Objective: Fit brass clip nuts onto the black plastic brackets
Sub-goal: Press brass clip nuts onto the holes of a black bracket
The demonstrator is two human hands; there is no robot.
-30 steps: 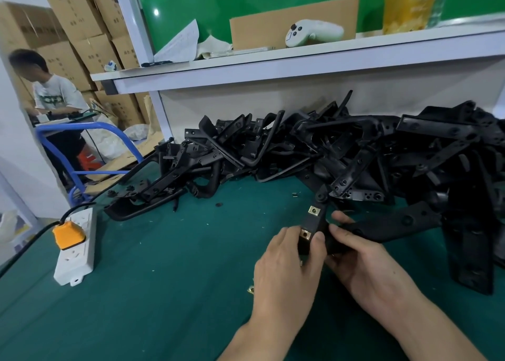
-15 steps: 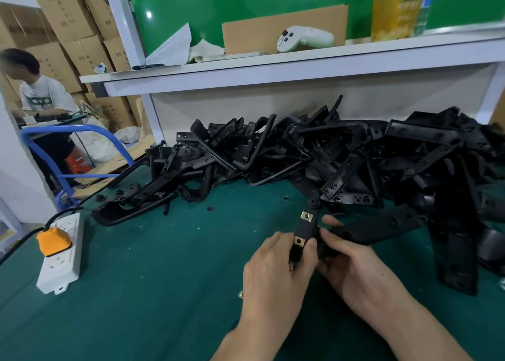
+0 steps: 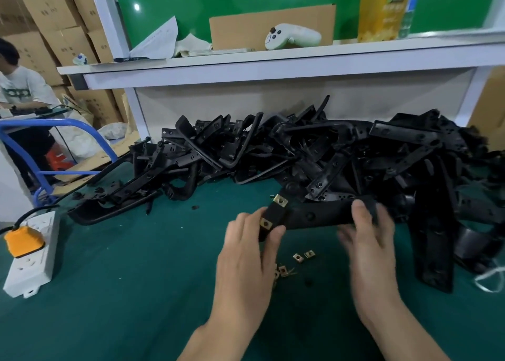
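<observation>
You have black brackets (image 3: pixel 322 153) heaped on your dark green table (image 3: pixel 109 306), brass-gold clip nuts (image 3: pixel 298 258) loose on it, and a white power strip (image 3: pixel 30 270) with an orange plug (image 3: pixel 23 241) at its left edge.

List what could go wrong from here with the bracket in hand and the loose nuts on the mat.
1. The right hand is blurred on the held bracket; a quick pull may jar the two fitted clip nuts or break the left hand pinch.
2. The loose clip nuts lie just beneath both hands; a wrist could scatter them.
3. The held bracket's far end lies against the bracket pile and may snag.
</observation>
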